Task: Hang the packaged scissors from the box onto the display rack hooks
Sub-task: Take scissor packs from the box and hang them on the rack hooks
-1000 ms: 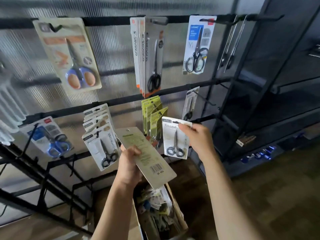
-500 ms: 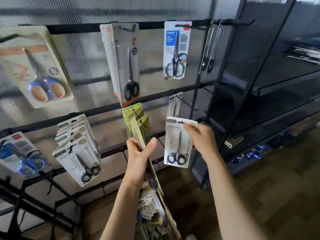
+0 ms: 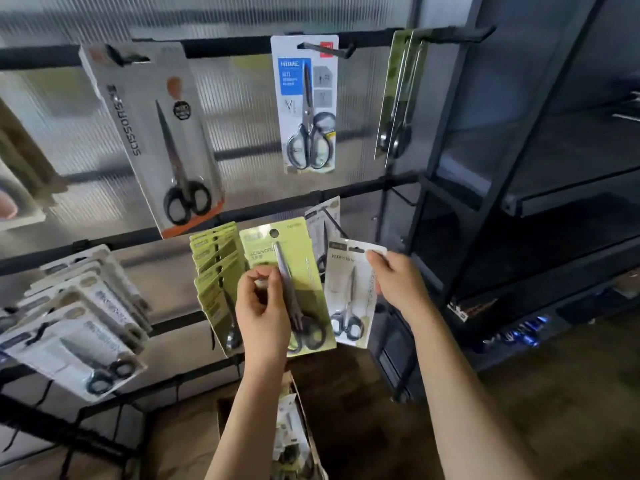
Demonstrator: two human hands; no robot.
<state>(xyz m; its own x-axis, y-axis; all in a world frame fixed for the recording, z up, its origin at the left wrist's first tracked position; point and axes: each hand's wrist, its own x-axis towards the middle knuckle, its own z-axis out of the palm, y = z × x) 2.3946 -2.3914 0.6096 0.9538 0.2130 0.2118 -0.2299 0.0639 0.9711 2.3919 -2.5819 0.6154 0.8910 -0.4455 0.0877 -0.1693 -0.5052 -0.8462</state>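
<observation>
Hands as I see them | left hand (image 3: 265, 306) grips green scissors pack (image 3: 304, 268) | right hand (image 3: 398, 282) pinches white scissors pack (image 3: 349, 289) top corner | box (image 3: 304, 410) below

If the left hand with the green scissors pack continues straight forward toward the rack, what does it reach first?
Probably the stack of green packs already hanging just left of the green scissors pack that the left hand holds; depth is unclear.

My left hand (image 3: 263, 313) has turned the green scissors pack (image 3: 291, 271) from edge-on to face-on and raised it beside the hanging green packs (image 3: 216, 268).
</observation>
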